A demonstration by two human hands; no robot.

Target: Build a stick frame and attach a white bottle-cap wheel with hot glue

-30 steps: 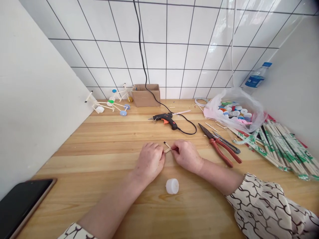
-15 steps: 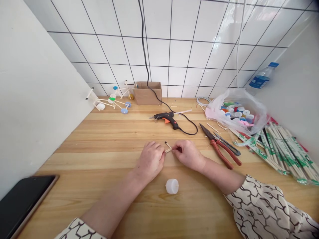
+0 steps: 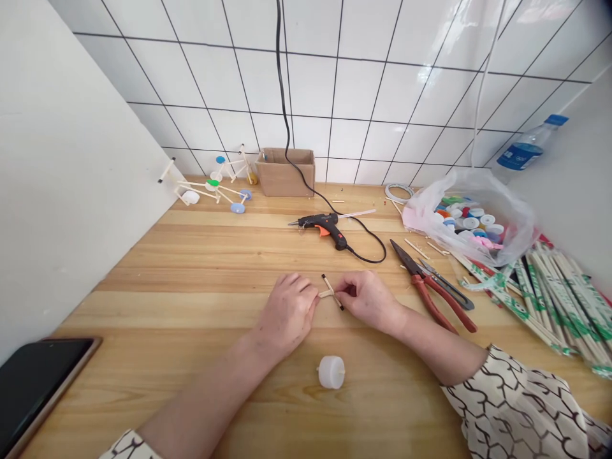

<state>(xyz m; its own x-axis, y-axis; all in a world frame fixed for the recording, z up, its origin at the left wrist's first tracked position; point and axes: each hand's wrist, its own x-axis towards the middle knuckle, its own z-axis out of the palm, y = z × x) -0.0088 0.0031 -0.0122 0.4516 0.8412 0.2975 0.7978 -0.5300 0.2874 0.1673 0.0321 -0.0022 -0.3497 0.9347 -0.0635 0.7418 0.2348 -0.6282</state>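
Note:
Between my hands is a small T-shaped piece of wooden sticks (image 3: 327, 293), its crossbar tipped dark at both ends. My left hand (image 3: 292, 311) is closed, with the free end of the stem at its fingertips. The thumb and fingers of my right hand (image 3: 366, 299) pinch the piece close to where crossbar and stem meet. Nearer to me on the wooden table (image 3: 229, 255) lies a white plastic cap (image 3: 331, 372) with a thin stick through it. Beyond my hands rests a black glue gun (image 3: 325, 224) with a glue stick in its back.
Pliers (image 3: 425, 287) and a craft knife (image 3: 449, 287) lie right of my hands. Behind them are a plastic bag of bottle caps (image 3: 471, 220) and wrapped chopsticks (image 3: 568, 299). A cardboard box (image 3: 287, 175), stick-and-cap models (image 3: 215, 191) and a water bottle (image 3: 528, 150) stand farther back; a phone (image 3: 43, 389) lies left.
The crossbar of the stick piece now shows both dark ends, with my right fingers slightly farther right. The whole view has shifted a little.

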